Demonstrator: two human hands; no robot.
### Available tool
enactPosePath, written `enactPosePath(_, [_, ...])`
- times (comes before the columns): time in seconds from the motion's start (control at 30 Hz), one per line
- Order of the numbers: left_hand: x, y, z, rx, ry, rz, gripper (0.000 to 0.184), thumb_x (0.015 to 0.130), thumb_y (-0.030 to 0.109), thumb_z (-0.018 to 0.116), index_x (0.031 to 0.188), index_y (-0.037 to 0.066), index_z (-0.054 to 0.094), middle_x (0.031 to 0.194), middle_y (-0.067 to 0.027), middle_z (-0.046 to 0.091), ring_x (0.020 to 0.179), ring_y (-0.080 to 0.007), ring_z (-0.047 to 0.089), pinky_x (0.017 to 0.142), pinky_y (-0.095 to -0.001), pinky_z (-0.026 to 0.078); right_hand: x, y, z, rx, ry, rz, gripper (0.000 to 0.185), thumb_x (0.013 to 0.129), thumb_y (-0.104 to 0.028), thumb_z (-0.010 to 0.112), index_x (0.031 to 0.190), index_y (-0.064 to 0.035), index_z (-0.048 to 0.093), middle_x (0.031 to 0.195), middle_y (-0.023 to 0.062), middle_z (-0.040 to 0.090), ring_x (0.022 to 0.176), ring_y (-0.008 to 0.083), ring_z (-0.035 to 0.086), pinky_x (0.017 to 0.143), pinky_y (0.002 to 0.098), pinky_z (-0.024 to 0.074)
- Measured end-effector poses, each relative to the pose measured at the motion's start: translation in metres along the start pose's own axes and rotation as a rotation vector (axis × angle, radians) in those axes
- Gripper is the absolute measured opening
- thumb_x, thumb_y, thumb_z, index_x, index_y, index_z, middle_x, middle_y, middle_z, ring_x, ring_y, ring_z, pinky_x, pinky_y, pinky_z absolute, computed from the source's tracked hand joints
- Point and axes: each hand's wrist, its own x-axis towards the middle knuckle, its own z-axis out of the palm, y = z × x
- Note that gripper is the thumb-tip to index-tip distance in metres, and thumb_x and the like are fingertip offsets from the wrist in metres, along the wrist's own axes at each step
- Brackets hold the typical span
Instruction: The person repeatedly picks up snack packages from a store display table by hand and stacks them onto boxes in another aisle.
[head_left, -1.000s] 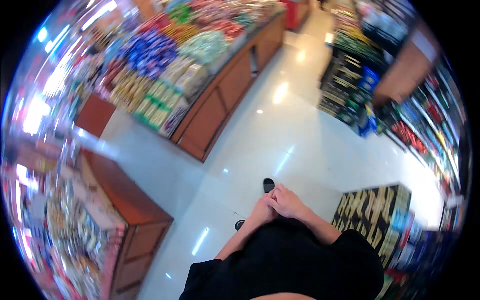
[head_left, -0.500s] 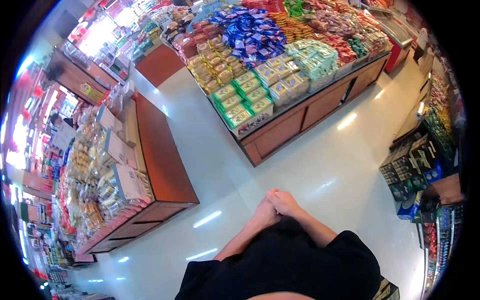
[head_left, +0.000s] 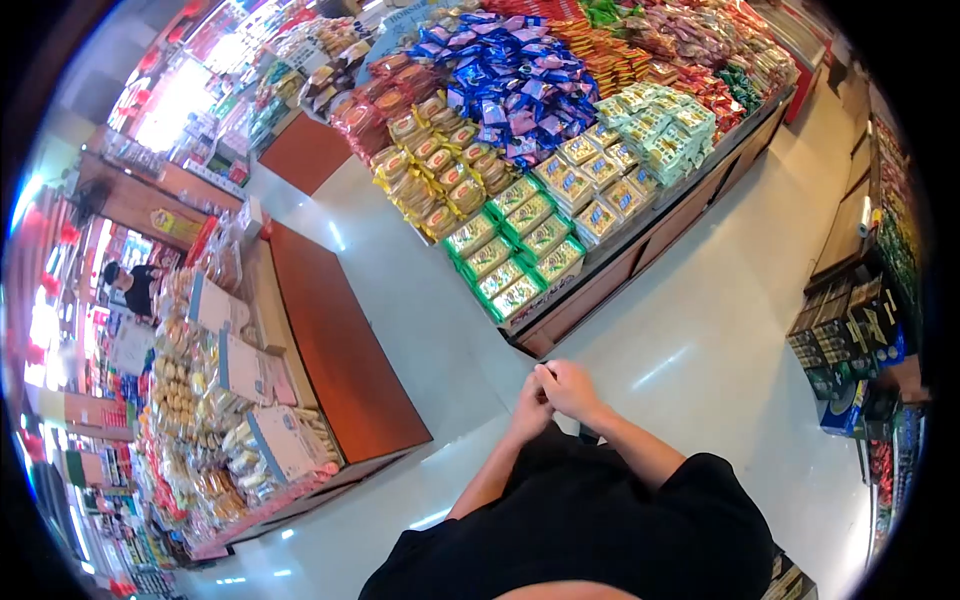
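My left hand [head_left: 532,399] and my right hand [head_left: 567,387] are clasped together in front of my black shirt, fingers curled against each other. Whether anything small is between them cannot be made out. Beyond them is the near corner of a wooden display counter [head_left: 600,290]. On it lie green-edged packs [head_left: 515,245], yellow packs [head_left: 435,170], a heap of blue packets [head_left: 515,85] and pale green packets [head_left: 660,125].
At the left stands a second counter [head_left: 335,350] with bagged goods [head_left: 180,400] and white signs [head_left: 285,440]. A person in dark clothes [head_left: 135,288] is behind it. Dark boxes [head_left: 840,330] and shelves line the right side. Pale floor tiles [head_left: 690,390] run between.
The view has swung toward the counters, which now appear nearer and sharper. A person has come into view at the left. My hands have stayed clasped.
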Motion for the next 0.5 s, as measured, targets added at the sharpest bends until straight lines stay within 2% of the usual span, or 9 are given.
enactPosePath(0.03, [0.018,-0.001,-0.013,-0.081,0.028,-0.077,0.045,0.079,-0.004,0.061,0.122,0.004,0.050,0.106,-0.0103,0.059,0.097,-0.0205,0.058,0.079,-0.0314,0.050,0.018,-0.004,0.001,-0.075,0.074,-0.092,0.032,0.090,-0.029,0.053,0.083,0.0004,0.064,0.086,0.0204,0.063,0.083,0.0364,0.061,0.074,0.0443,0.0479])
enactPosePath(0.1, [0.056,0.000,-0.041,-0.170,0.084,-0.256,0.036,0.085,-0.001,0.061,0.119,0.005,0.052,0.101,-0.0056,0.061,0.091,-0.0146,0.059,0.075,-0.0295,0.050,0.055,-0.011,0.003,-0.081,0.108,-0.119,0.028,0.088,-0.026,0.055,0.087,0.0000,0.064,0.090,0.0200,0.062,0.088,0.0372,0.059,0.077,0.0449,0.0474])
enactPosePath(0.13, [0.077,-0.003,-0.056,-0.127,0.123,-0.162,0.033,0.085,0.000,0.061,0.117,0.004,0.053,0.097,-0.0054,0.061,0.090,-0.0135,0.059,0.073,-0.0284,0.050,0.073,-0.015,0.007,-0.083,0.126,-0.127,0.027,0.087,-0.025,0.056,0.089,-0.0003,0.064,0.092,0.0199,0.061,0.090,0.0377,0.059,0.078,0.0452,0.0472])
enactPosePath(0.17, [0.095,-0.006,-0.071,-0.201,0.172,-0.193,0.032,0.085,0.002,0.062,0.115,0.003,0.053,0.096,-0.0053,0.060,0.089,-0.0137,0.058,0.073,-0.0278,0.049,0.094,-0.016,0.008,-0.118,0.089,-0.138,0.027,0.086,-0.024,0.057,0.096,0.0001,0.063,0.094,0.0205,0.061,0.093,0.0380,0.058,0.080,0.0452,0.0466])
enactPosePath(0.23, [0.137,-0.004,-0.100,-0.267,0.305,-0.223,0.031,0.085,0.007,0.065,0.112,0.002,0.052,0.095,-0.0050,0.057,0.087,-0.0140,0.055,0.074,-0.0276,0.047,0.132,-0.018,0.019,-0.136,0.121,-0.133,0.028,0.085,-0.024,0.057,0.098,0.0001,0.061,0.094,0.0204,0.061,0.093,0.0382,0.057,0.080,0.0456,0.0464])
enactPosePath(0.3, [0.180,-0.017,-0.129,-0.246,0.480,-0.236,0.032,0.085,0.012,0.067,0.110,0.000,0.050,0.093,-0.0046,0.054,0.086,-0.0144,0.052,0.076,-0.0284,0.045,0.166,-0.031,0.025,-0.195,0.057,-0.035,0.030,0.086,-0.024,0.057,0.105,-0.0004,0.058,0.098,0.0210,0.060,0.095,0.0390,0.057,0.082,0.0462,0.0457])
enactPosePath(0.4, [0.240,-0.042,-0.164,-0.201,0.671,-0.270,0.040,0.084,0.024,0.071,0.107,0.000,0.048,0.094,-0.0049,0.049,0.087,-0.0160,0.047,0.079,-0.0297,0.042,0.226,-0.013,0.050,-0.282,0.106,-0.062,0.033,0.086,-0.024,0.058,0.107,0.0004,0.055,0.104,0.0225,0.058,0.097,0.0404,0.056,0.082,0.0473,0.0454])
enactPosePath(0.43, [0.255,-0.045,-0.170,-0.184,0.684,-0.288,0.044,0.083,0.027,0.072,0.107,0.001,0.046,0.096,-0.0051,0.048,0.088,-0.0158,0.046,0.078,-0.0299,0.041,0.245,-0.017,0.048,-0.287,0.005,0.005,0.049,0.086,-0.023,0.061,0.124,0.0040,0.049,0.121,0.0256,0.053,0.112,0.0396,0.052,0.096,0.0429,0.0421])
enactPosePath(0.5, [0.278,-0.045,-0.179,-0.141,0.710,-0.324,0.052,0.082,0.034,0.073,0.109,0.001,0.044,0.099,-0.0055,0.045,0.088,-0.0152,0.045,0.077,-0.0303,0.041,0.277,-0.020,0.050,-0.223,0.059,-0.039,0.050,0.085,-0.021,0.061,0.126,0.0038,0.048,0.127,0.0259,0.050,0.116,0.0395,0.050,0.099,0.0435,0.0401])
